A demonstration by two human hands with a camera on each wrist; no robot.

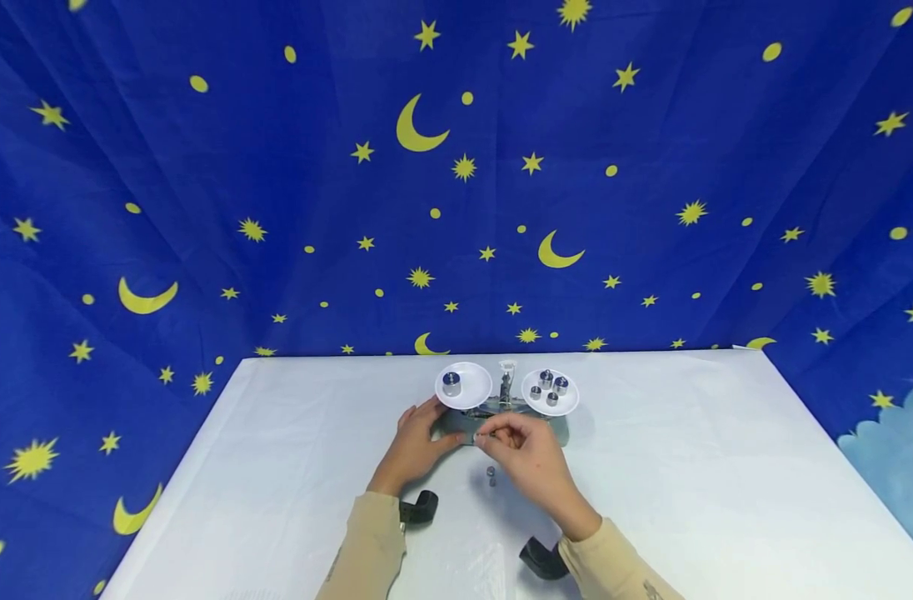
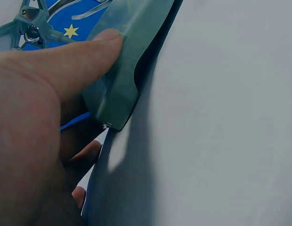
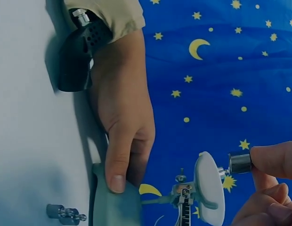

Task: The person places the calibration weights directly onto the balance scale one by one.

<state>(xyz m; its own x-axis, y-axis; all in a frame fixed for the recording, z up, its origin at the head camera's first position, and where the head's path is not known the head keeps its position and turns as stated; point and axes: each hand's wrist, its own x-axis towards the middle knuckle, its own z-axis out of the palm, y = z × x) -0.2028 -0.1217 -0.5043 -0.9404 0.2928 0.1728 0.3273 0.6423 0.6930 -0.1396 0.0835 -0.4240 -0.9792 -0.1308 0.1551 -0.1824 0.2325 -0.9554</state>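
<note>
A balance scale with a grey-green base [image 2: 122, 61] stands on the table. My left hand [image 1: 416, 446] grips the left end of its base, thumb [image 2: 110, 40] on the front face and fingers behind. My right hand [image 1: 530, 458] pinches a small metal weight [image 3: 240, 163] between thumb and finger, in front of the base; its knob points down. A larger knobbed weight [image 1: 451, 383] rests on the left white pan [image 1: 475, 387], and several weights [image 1: 546, 380] stand on the right white pan [image 1: 569, 404].
Two small metal weights [image 1: 491, 472] are close together on the white table [image 1: 689, 467], in front of the scale. Black wrist mounts [image 1: 419, 508] hang below both sleeves. Behind the table hangs a blue cloth [image 1: 314, 167] with yellow moons and stars.
</note>
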